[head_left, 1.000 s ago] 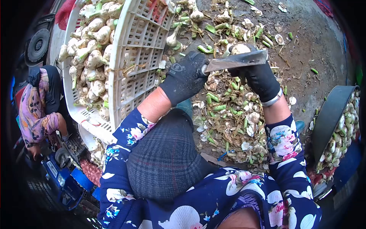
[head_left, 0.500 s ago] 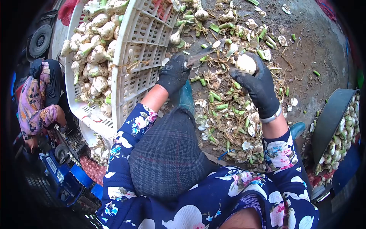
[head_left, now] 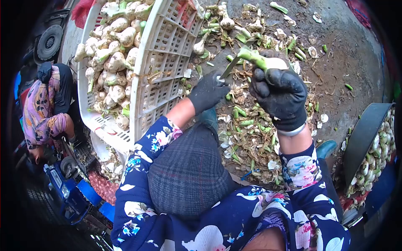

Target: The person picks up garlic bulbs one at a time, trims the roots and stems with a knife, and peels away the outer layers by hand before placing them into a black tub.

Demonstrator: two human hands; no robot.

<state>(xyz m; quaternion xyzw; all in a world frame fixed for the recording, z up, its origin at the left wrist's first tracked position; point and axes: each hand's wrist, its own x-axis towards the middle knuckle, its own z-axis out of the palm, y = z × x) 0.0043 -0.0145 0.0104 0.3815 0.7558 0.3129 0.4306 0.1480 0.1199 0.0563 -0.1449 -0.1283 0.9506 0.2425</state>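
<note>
My left hand (head_left: 208,93), in a black glove, is closed around the handle of a knife (head_left: 230,70) whose blade points up and to the right. The blade lies close to the green stem of a garlic bulb (head_left: 276,63); whether it touches cannot be made out. Wrapped round that bulb is my right hand (head_left: 281,93), also black-gloved, its stem sticking out to the left. The fingers hide the bulb's lower part. Below both hands, cut green stems and dry peelings (head_left: 251,134) cover the ground.
At my left a tilted white plastic crate (head_left: 140,83) holds many garlic bulbs (head_left: 117,62). A dark tub (head_left: 363,138) with more garlic stands at the right. Another person (head_left: 46,104) bends over at the far left, near a blue vehicle (head_left: 63,188).
The garlic in my right hand has turned, so its stem now shows pointing left. My left hand with the knife has moved right and slightly down, nearer to it.
</note>
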